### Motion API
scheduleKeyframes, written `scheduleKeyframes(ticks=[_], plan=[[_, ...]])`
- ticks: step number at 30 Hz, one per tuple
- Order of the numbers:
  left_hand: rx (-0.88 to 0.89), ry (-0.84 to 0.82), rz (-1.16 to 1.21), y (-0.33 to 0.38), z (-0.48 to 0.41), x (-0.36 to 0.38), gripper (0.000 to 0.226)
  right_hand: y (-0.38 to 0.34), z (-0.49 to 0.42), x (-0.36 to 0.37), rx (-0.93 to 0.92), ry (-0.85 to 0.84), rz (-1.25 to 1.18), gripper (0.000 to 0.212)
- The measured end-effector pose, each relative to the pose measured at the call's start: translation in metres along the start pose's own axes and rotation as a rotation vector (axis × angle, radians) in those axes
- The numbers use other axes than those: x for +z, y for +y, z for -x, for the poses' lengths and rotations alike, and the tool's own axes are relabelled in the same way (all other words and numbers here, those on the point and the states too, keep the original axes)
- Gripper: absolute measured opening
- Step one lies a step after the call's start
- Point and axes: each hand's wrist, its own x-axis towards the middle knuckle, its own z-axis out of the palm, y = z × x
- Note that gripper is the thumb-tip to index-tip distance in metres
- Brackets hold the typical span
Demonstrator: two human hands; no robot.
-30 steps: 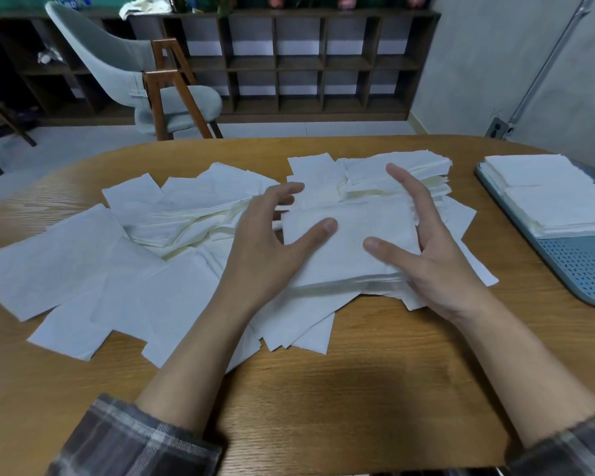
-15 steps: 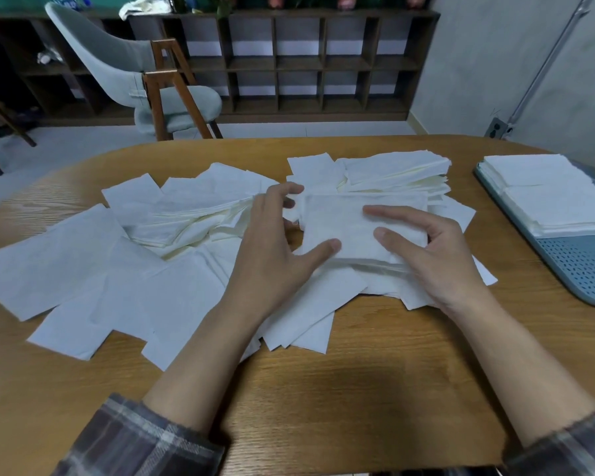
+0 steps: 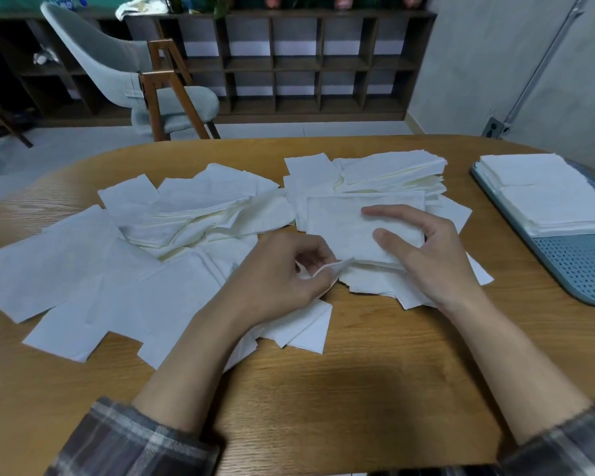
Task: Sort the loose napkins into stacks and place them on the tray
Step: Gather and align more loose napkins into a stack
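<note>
White napkins (image 3: pixel 124 269) lie scattered over the left and middle of the wooden table (image 3: pixel 358 389). A small gathered stack of napkins (image 3: pixel 340 228) sits in the middle, and my right hand (image 3: pixel 423 255) holds it, thumb and fingers on its top at the right side. My left hand (image 3: pixel 282 276) pinches the corner of a single napkin (image 3: pixel 334 267) at the stack's near left edge. A thicker pile of napkins (image 3: pixel 392 170) lies just behind. The blue perforated tray (image 3: pixel 577 266) at the right edge carries a neat stack of napkins (image 3: pixel 550 197).
A grey chair (image 3: pixel 131 73) with wooden legs stands beyond the table's far edge. Dark cubby shelves (image 3: pixel 306 63) line the back wall. Bare wood shows along the table's near side and between the napkins and the tray.
My left hand has left the stack's left side, dropped toward me and curled onto a napkin corner. My right hand has stayed on top of the gathered stack.
</note>
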Motion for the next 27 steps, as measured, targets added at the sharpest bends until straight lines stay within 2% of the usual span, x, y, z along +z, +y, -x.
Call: scheduleKeyframes(ticks=[7, 10, 13, 16, 19, 21, 23, 27], plan=[[-0.042, -0.105, 0.449, 0.013, 0.004, -0.023, 0.007, -0.003, 0.001, 0.002, -0.056, -0.021, -0.045, 0.023], [-0.050, -0.137, 0.520, 0.016, 0.006, -0.025, 0.010, -0.005, 0.002, 0.000, -0.087, -0.091, -0.060, 0.034], [-0.069, -0.056, 0.518, 0.017, 0.006, -0.024, 0.013, -0.007, 0.005, 0.001, -0.054, -0.181, -0.175, 0.041], [-0.065, 0.095, 0.446, 0.012, 0.001, -0.018, 0.018, -0.008, 0.007, 0.004, -0.013, -0.242, -0.188, 0.023], [-0.080, 0.105, 0.348, 0.010, 0.000, -0.014, 0.033, -0.007, 0.006, 0.007, 0.042, -0.140, -0.128, 0.009], [-0.098, 0.133, 0.280, 0.009, 0.000, -0.016, 0.043, -0.005, 0.004, 0.003, 0.108, -0.040, -0.181, 0.006], [-0.115, 0.200, 0.332, 0.008, -0.001, -0.019, 0.048, -0.005, 0.001, -0.002, 0.166, -0.020, -0.249, 0.008], [-0.129, 0.310, 0.422, 0.010, -0.001, -0.020, 0.048, -0.010, 0.004, 0.000, 0.208, -0.174, -0.356, 0.034]])
